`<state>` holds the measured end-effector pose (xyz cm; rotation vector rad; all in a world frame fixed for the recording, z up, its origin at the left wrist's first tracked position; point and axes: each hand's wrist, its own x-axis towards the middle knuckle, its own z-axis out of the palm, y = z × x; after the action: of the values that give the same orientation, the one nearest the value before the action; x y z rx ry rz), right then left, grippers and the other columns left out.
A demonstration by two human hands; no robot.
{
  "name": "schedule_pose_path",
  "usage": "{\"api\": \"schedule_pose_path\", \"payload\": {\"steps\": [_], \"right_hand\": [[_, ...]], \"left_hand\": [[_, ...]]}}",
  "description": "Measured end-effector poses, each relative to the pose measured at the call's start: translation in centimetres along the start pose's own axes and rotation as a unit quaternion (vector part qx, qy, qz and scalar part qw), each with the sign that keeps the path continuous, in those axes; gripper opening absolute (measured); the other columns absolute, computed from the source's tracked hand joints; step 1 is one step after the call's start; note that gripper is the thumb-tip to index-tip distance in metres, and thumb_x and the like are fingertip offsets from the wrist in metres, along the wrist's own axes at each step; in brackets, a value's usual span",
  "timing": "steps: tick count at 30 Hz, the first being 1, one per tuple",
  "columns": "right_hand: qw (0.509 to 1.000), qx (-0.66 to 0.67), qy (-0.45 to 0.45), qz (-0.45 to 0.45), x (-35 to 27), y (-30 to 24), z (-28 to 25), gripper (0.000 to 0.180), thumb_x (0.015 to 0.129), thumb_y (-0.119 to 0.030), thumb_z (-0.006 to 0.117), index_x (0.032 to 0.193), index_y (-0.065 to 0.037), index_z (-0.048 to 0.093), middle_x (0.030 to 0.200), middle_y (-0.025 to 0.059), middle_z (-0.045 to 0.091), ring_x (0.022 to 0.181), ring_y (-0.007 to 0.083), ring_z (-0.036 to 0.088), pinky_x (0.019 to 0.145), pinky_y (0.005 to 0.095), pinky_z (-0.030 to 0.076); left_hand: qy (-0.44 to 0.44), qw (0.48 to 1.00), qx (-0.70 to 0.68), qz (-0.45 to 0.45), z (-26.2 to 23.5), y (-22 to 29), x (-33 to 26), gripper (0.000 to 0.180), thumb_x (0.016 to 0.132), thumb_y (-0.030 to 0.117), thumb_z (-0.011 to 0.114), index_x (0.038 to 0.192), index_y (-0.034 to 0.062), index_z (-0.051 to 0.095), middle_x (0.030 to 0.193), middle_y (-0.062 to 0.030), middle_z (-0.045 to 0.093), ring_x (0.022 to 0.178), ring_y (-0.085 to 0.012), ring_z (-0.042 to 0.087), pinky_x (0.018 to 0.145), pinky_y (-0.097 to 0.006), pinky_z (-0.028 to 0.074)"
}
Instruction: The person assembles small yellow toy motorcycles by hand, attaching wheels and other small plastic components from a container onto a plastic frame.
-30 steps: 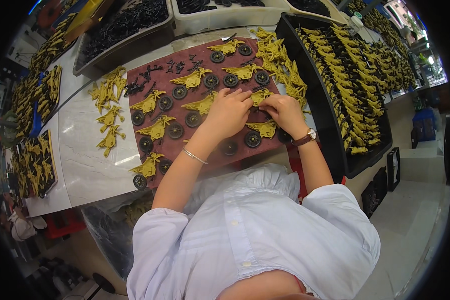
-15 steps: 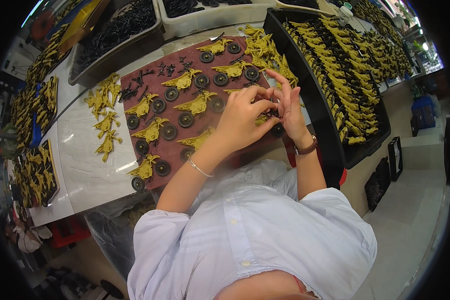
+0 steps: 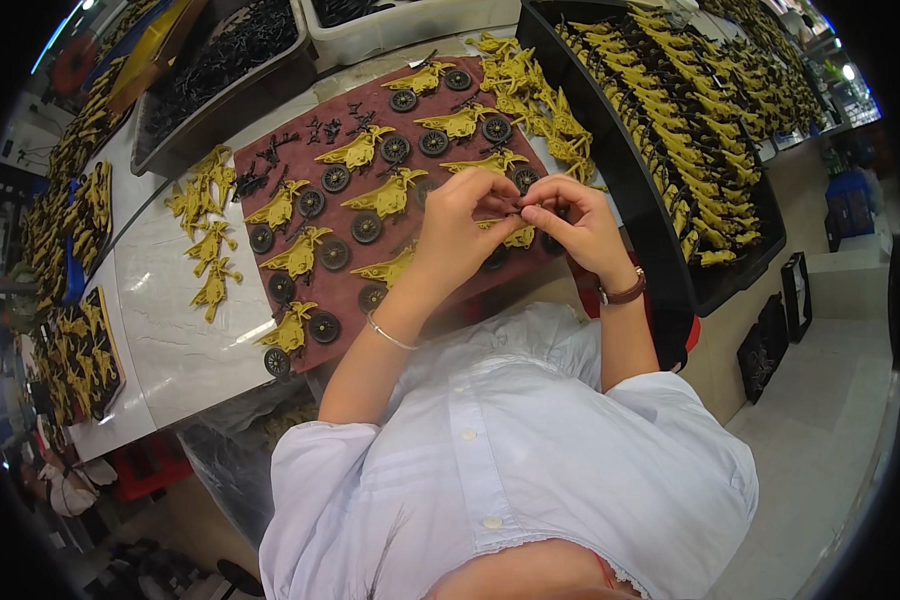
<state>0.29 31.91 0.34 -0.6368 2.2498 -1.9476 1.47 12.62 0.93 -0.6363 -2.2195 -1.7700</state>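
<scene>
My left hand (image 3: 460, 228) and my right hand (image 3: 588, 228) meet above the right part of a dark red mat (image 3: 342, 300). Thumbs and fingers of both are pinched together around a small dark part (image 3: 516, 212), mostly hidden by the fingertips. Rows of yellow toy motorcycle bodies (image 3: 357, 150) lie on the mat, with black spoked wheels (image 3: 366, 227) beside them. Under and beside my hands, a yellow body (image 3: 518, 238) shows in part. Small black parts (image 3: 270, 152) are scattered at the mat's far left corner.
Loose yellow pieces lie left (image 3: 210, 240) and far right (image 3: 540, 100) of the mat. A black crate (image 3: 660, 225) holding rows of yellow-and-black toys stands at the right. Bins of black parts, one grey (image 3: 220, 105) and one white (image 3: 400, 38), line the back.
My right hand's fingers, raised and spread before, have curled down to pinch beside the left hand's fingertips. Both hands have shifted slightly, and the whole view has moved a little.
</scene>
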Motion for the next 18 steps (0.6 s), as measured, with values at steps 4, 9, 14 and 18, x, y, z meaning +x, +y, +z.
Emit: {"api": "schedule_pose_path", "payload": {"steps": [4,9,14,18], "right_hand": [[0.976,-0.207,-0.065,0.009,-0.7,-2.2,-0.7,0.014,0.080,-0.003,0.070,0.094,-0.003,0.068,0.086,0.0047,0.062,0.073,0.0120,0.056,0.062,0.0240,0.042],[0.939,-0.326,-0.094,-0.063,-2.0,-0.1,-0.7,0.014,0.077,-0.001,0.069,0.090,-0.002,0.066,0.084,0.0090,0.058,0.075,0.0256,0.058,0.066,0.0326,0.047],[0.936,-0.340,-0.077,-0.048,-2.5,0.7,-0.4,0.014,0.075,-0.001,0.069,0.089,-0.003,0.066,0.086,0.0090,0.058,0.078,0.0288,0.059,0.070,0.0364,0.048],[0.911,-0.396,-0.068,-0.096,-2.7,0.7,0.2,0.013,0.075,-0.001,0.069,0.087,-0.004,0.067,0.085,0.0070,0.059,0.078,0.0263,0.060,0.070,0.0354,0.049]], "left_hand": [[-0.059,0.996,0.062,0.020,0.1,0.1,-0.9,0.033,0.070,-0.006,0.073,0.100,-0.0009,0.058,0.098,-0.0121,0.061,0.079,-0.0216,0.068,0.066,-0.032,0.056],[-0.128,0.972,0.187,0.060,0.3,-0.4,-1.8,0.037,0.070,0.010,0.077,0.102,0.0031,0.061,0.105,-0.0109,0.062,0.097,-0.0256,0.064,0.085,-0.041,0.049],[-0.161,0.934,0.307,0.085,0.1,-1.0,-3.0,0.040,0.075,0.027,0.074,0.110,0.0095,0.065,0.121,-0.0092,0.062,0.115,-0.0270,0.055,0.104,-0.045,0.035],[-0.204,0.926,0.314,0.049,0.0,-1.6,-3.4,0.039,0.078,0.027,0.072,0.112,0.0084,0.064,0.125,-0.0118,0.060,0.117,-0.0278,0.055,0.107,-0.046,0.035]]}}
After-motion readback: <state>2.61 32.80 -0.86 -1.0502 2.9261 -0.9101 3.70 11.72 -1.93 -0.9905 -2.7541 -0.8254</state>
